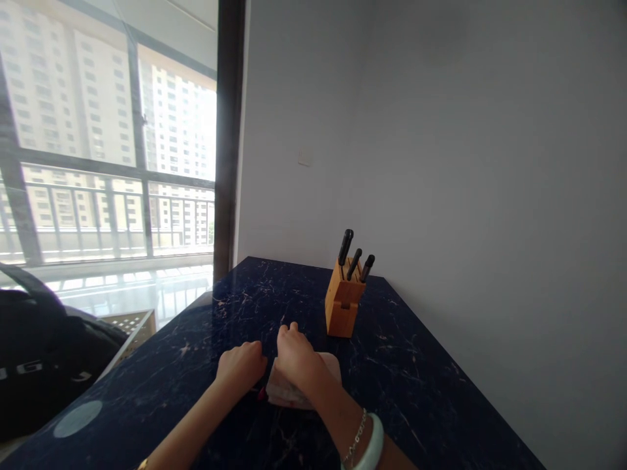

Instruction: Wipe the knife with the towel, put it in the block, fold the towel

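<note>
Two bare hands rest close together on a dark blue, marble-patterned tabletop (pixel 416 385), seen from above and behind. The left hand (pixel 241 369) is curled into a loose fist, knuckles up, sitting just left of a pale pink folded cloth (pixel 329 367); a small red spot shows at the cloth's edge below this hand, too small to identify. The right hand (pixel 294 356) is also closed, fingers bent down, pressing on top of the cloth and covering most of it, so the cloth shows mainly to the right of and beneath this hand. Whether the fingers pinch the fabric or only press on it cannot be told. The right wrist wears a pale jade-coloured bangle (pixel 373 450) and a thin chain bracelet (pixel 357 438). Just beyond the right hand, slightly to its right, stands a wooden knife block (pixel 343 303) with three black handles sticking up at a slant. Well to the left of the left hand, off the tabletop's edge, lies a black bag (pixel 39 365). Farther beyond on that side, a large window (pixel 108 130) shows a balcony railing and tall apartment buildings.
</note>
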Demonstrator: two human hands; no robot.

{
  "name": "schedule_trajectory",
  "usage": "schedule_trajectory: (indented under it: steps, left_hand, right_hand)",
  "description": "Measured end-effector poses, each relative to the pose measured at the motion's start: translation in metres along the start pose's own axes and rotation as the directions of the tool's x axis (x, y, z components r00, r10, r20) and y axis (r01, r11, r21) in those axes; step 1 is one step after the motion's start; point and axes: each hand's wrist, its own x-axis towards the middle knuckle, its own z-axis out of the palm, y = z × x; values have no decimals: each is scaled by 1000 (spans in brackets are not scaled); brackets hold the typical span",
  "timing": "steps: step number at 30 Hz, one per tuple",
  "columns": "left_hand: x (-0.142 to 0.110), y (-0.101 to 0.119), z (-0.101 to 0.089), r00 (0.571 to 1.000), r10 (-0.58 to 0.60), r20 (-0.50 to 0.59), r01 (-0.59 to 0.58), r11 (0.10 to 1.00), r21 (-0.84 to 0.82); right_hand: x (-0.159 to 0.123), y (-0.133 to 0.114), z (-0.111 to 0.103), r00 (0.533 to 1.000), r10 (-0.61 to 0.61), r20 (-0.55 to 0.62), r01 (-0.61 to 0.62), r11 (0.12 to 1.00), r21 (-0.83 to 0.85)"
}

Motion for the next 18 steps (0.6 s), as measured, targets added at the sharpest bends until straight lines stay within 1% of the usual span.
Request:
schedule_trajectory:
  steps: [3,6,9,12,14,15,16,18]
  left_hand:
    - [3,-4,6,1000,4,-7,-4,1000,-7]
    - [6,-11,5,999,-13,-31,13,1000,-8]
    - [7,-14,2,998,-39,-45,39,999,-20]
    - [6,-12,-1,998,-43,-35,41,998,-49]
    - [5,-7,1,999,-33,-19,32,998,-62]
    - [5,-5,2,1000,-25,-11,24,998,-63]
    - [5,-2,4,1000,-15,-7,14,998,-59]
    - [7,3,8,1000,7,-5,-7,999,-48]
  right_hand:
    - [2,-4,7,998,68,-6,-68,997,29]
    - [0,4,2,996,68,-62,-63,995,83]
    - [-9,26,-13,984,91,-152,-75,991,110]
    - [-27,61,-28,970,163,-182,-145,984,108]
    - [-43,85,-30,958,233,-169,-217,970,107]
    - [-52,95,-27,948,289,-136,-272,953,131]
    - [-59,104,-22,943,320,-89,-301,937,177]
    - [-71,116,-6,942,336,23,-322,878,354]
